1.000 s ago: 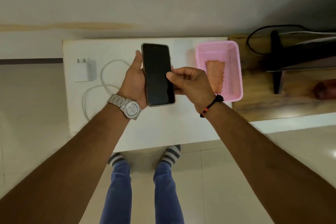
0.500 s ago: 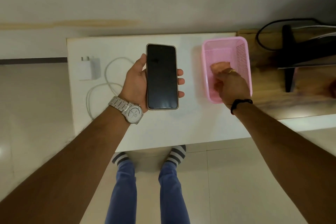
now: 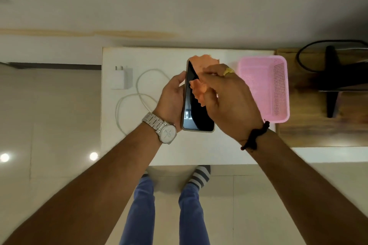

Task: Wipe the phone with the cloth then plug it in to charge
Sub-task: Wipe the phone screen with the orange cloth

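cloth on the phone, both held over the white surface

pale wall and glossy floor tiles frame a white surface [image 3: 139, 145] seen from above. the left hand [image 3: 173, 99], with a metal watch [image 3: 162, 130] on its wrist, holds the phone [image 3: 196, 113] above the middle of that surface, screen up and tilted a little; the thumb lies along the phone's left edge and the palm cups it from below, while the other fingers are hidden behind the phone. the right hand [image 3: 229, 101] comes in from the right with a black wrist band [image 3: 255, 135] and a gold ring [image 3: 228, 71] on one finger; its fingers are curled and pinch a crumpled orange cloth [image 3: 200, 77], which lies against the upper half of the dark screen and sticks out past the phone's top end. this hand covers the right side of the phone.

left of the hands, on the surface, a white charger plug [image 3: 122, 77] lies flat, and a white cable [image 3: 137, 97] loops just beside it, well apart from the phone. right of the hands a pink plastic basket [image 3: 278, 89] stands at the surface's right edge; no contents show inside it. past it, on a wooden top [image 3: 318, 131], a dark stand [image 3: 334, 81] with a black cord is visible. below the surface, blue trouser legs and striped socks [image 3: 200, 177] stand on the floor.
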